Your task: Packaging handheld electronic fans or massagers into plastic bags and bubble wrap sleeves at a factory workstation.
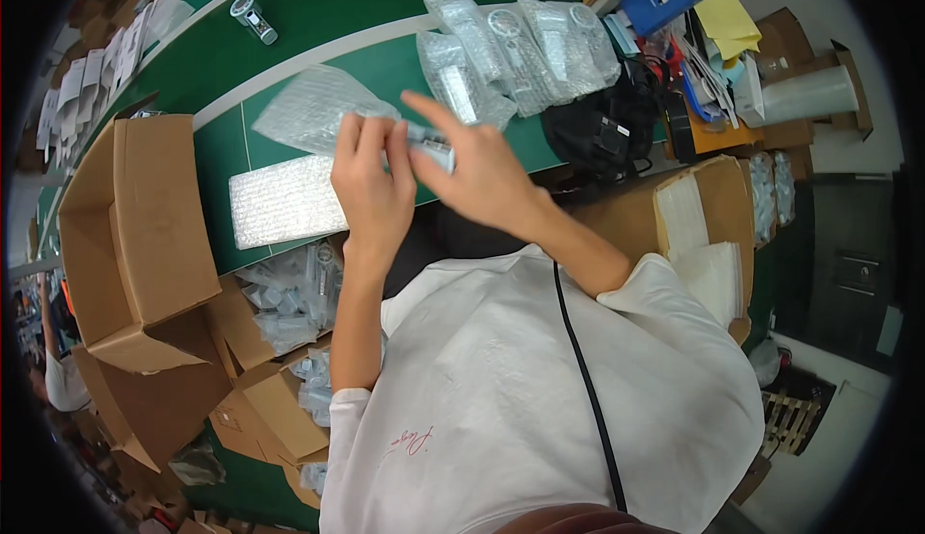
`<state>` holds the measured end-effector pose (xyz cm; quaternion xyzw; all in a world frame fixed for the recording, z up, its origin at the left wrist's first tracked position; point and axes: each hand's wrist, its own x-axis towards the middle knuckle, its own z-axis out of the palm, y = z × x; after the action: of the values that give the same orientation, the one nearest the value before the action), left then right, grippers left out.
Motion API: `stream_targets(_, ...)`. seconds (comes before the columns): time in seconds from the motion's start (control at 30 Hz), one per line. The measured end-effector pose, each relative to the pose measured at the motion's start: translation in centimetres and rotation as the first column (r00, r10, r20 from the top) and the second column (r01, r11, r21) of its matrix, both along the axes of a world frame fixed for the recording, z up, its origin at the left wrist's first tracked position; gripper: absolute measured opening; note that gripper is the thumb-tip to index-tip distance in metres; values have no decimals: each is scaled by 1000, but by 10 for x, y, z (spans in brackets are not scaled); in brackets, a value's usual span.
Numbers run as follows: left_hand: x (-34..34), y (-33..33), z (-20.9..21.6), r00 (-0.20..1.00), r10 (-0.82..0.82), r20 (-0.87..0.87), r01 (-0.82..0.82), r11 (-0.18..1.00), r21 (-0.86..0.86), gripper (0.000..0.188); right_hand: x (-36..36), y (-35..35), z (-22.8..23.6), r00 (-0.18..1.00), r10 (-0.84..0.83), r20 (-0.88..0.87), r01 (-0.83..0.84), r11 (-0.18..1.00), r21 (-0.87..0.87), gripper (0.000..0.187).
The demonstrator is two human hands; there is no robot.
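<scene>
Above the table's near edge my two hands meet around a clear bubble-wrap bag (318,110) and a small silver-grey handheld device (436,149). My left hand (371,182) pinches the bag at its mouth, with its fingertips close together. In my right hand (487,173) is the device, its near end showing between thumb and fingers while the index finger stretches out. The device's far end is hidden behind my left fingers, so I cannot tell how deep in the bag it sits. Just left of my left hand lies a flat stack of bubble-wrap bags (289,202).
Several bubble-wrapped devices (515,52) lie at the back right, beside a black bag (602,120). An unwrapped device (253,20) with a round head rests far left. Open cardboard boxes (164,216) stand at left; one below holds clear-wrapped pieces (294,293). Another carton (626,216) is at right.
</scene>
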<state>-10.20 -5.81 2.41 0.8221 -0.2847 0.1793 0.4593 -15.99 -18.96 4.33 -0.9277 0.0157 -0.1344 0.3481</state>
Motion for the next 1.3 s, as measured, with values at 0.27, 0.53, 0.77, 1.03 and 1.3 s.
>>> stream_targets(0.27, -9, -28, -4, 997, -79, 5, 79, 994, -70, 6, -10, -27, -12, 972, -216, 90, 177, 931, 320, 50)
stream_targets(0.53, -6, -23, -19, 988, -32, -149, 13, 992, -129, 5, -13, -52, -15, 943, -301, -144, 300, 576, 760, 38)
stream_targets(0.77, -34, -52, -6, 944, -263, -201, 177, 914, -366, 6, -18, -58, -18, 982, -68, -174, 165, -112, 980, 33)
stream_targets(1.03, 4, -43, 23, 928, -314, -201, 156, 817, -555, 9, -10, -54, 27, 990, 6, -138, 54, 905, 421, 25)
stream_targets(1.3, 15, 3, 3, 903, -277, -328, 82, 861, -502, 12, 44, -69, 71, 990, 129, 63, -132, 990, 54, 22)
